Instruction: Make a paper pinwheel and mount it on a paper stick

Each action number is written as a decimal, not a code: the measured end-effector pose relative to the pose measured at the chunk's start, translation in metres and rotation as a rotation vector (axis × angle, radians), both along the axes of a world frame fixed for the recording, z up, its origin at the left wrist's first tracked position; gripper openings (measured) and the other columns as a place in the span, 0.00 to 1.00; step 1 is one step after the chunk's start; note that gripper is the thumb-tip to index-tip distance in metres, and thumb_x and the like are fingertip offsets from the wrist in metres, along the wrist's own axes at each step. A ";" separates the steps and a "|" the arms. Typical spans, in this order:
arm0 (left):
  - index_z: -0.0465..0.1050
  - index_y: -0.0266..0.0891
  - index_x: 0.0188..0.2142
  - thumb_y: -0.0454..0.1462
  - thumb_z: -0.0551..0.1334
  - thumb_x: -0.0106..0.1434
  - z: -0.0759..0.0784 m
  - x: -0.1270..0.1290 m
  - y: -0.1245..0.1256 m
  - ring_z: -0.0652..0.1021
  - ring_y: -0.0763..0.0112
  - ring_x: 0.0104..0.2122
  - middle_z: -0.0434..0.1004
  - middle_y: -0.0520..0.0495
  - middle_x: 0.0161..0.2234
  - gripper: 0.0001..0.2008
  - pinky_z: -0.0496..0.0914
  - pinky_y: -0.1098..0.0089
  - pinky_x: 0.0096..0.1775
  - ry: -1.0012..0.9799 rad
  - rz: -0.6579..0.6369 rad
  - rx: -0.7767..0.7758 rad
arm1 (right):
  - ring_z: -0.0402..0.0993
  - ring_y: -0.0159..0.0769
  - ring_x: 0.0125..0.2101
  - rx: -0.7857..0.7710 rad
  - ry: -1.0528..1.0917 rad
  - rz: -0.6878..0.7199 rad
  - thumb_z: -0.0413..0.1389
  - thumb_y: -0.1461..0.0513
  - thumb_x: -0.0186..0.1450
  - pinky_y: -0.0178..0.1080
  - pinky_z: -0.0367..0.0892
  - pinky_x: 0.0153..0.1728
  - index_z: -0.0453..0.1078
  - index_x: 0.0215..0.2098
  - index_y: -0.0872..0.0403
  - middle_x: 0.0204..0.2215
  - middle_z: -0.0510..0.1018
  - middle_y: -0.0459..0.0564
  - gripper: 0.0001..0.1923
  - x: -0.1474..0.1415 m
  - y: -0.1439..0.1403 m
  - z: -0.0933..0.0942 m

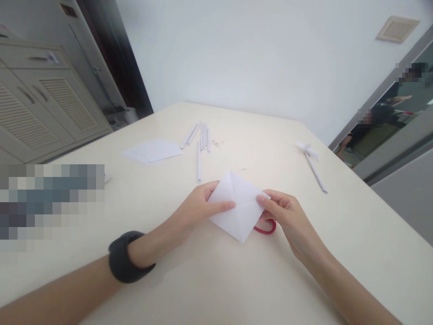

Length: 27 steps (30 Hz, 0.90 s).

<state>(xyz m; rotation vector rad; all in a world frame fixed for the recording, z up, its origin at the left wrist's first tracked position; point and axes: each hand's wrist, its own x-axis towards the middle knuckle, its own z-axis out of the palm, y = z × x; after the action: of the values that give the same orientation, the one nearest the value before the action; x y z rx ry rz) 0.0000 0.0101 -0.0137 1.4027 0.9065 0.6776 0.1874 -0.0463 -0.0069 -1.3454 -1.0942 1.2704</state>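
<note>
White creased square paper sheet (238, 205) pinched at opposite corners by left hand (196, 210) and right hand (287, 216), held just above cream table (237, 280). Red loop-shaped handle (265, 229) partly hidden beneath. Risk judged: uneven pull could skew crease or tear paper.

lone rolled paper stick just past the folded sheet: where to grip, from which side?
Probably mid-shaft, pinched across its width from above. The rolled paper stick lies flat on the table, pointing away from the person, apart from the bundle of sticks, so both long sides are free. The ends look easier to crush.
</note>
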 end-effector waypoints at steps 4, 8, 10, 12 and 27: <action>0.71 0.40 0.43 0.42 0.64 0.53 0.001 0.001 0.000 0.77 0.54 0.41 0.78 0.43 0.42 0.18 0.71 0.60 0.40 -0.010 0.029 0.002 | 0.68 0.32 0.27 0.012 -0.007 -0.007 0.54 0.56 0.62 0.34 0.63 0.29 0.75 0.35 0.56 0.26 0.76 0.48 0.13 0.001 0.000 -0.002; 0.71 0.39 0.43 0.41 0.65 0.52 0.004 -0.001 0.001 0.77 0.55 0.43 0.77 0.43 0.44 0.18 0.70 0.61 0.42 -0.024 -0.024 -0.040 | 0.69 0.31 0.27 0.042 0.005 0.010 0.53 0.56 0.63 0.33 0.63 0.28 0.75 0.38 0.55 0.28 0.77 0.48 0.13 0.001 -0.001 -0.006; 0.70 0.40 0.44 0.40 0.64 0.53 0.003 -0.001 0.001 0.77 0.55 0.44 0.77 0.43 0.45 0.17 0.70 0.61 0.43 -0.048 -0.036 -0.044 | 0.69 0.30 0.27 0.067 0.019 0.015 0.53 0.55 0.63 0.32 0.64 0.28 0.75 0.38 0.55 0.29 0.77 0.48 0.14 0.002 -0.001 -0.009; 0.70 0.40 0.45 0.40 0.63 0.55 0.001 0.000 0.002 0.77 0.56 0.43 0.77 0.44 0.45 0.17 0.70 0.61 0.43 -0.074 -0.030 -0.037 | 0.69 0.30 0.26 0.086 0.019 0.004 0.53 0.55 0.63 0.32 0.63 0.27 0.75 0.39 0.55 0.29 0.77 0.48 0.14 0.002 -0.001 -0.010; 0.72 0.42 0.45 0.37 0.63 0.55 -0.005 -0.002 0.002 0.78 0.61 0.38 0.79 0.47 0.41 0.17 0.70 0.68 0.36 -0.091 0.007 -0.060 | 0.68 0.32 0.27 0.070 0.040 0.043 0.53 0.54 0.63 0.36 0.64 0.33 0.74 0.40 0.53 0.31 0.77 0.49 0.14 0.002 -0.004 -0.012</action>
<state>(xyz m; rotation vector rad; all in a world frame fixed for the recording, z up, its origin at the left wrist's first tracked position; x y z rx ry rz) -0.0021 0.0124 -0.0190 1.3058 0.8543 0.7084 0.1892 -0.0498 -0.0188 -1.2454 -1.1349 1.2733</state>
